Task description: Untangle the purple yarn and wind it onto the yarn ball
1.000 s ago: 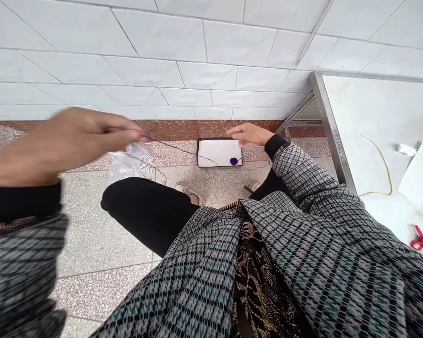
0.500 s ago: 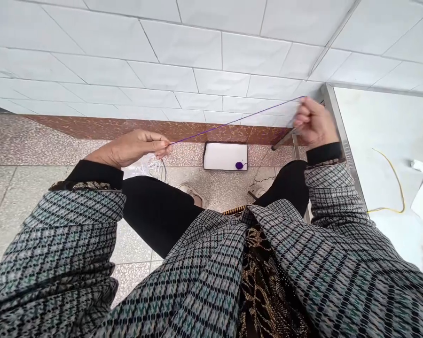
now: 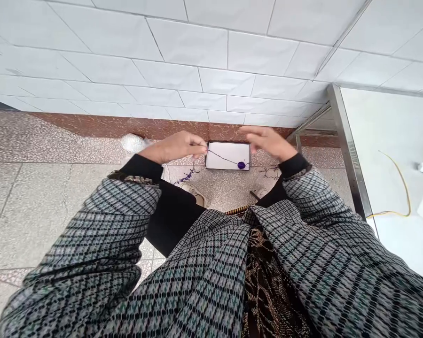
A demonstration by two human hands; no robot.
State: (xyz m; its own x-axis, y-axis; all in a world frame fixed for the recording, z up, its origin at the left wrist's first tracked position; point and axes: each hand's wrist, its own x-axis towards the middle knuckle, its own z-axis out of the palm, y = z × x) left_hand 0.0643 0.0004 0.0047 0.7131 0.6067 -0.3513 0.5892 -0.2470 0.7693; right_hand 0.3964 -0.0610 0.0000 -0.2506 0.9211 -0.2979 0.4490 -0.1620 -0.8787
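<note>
Purple thread [image 3: 222, 157] runs in a thin, taut-looking line from a small ball of purple thread [image 3: 241, 165] up to the left toward the person's left hand [image 3: 172, 148], which sits just left of centre. Its thumb and fingertips [image 3: 201, 149] are drawn narrowly together, and the thread meets them, so that hand seems to pinch it. The ball lies to the right of those fingertips, near the lower right corner of a shallow white-bottomed box [image 3: 216, 162] on the terrazzo floor [image 3: 59, 202].

The right hand [image 3: 268, 141] hovers above the box's upper right corner, apart from the left hand. Its fingers [image 3: 257, 134] are blurred but stand loosely open, and no thread can be made out in them. The ball is below and to the left of them.

A purple tangle of thread [image 3: 186, 177] lies on the floor below the left hand, and a dark tangle of thread [image 3: 270, 172] lies below the right. A white plastic bag [image 3: 132, 143] rests upper left, against the brown skirting [image 3: 91, 126].
</note>
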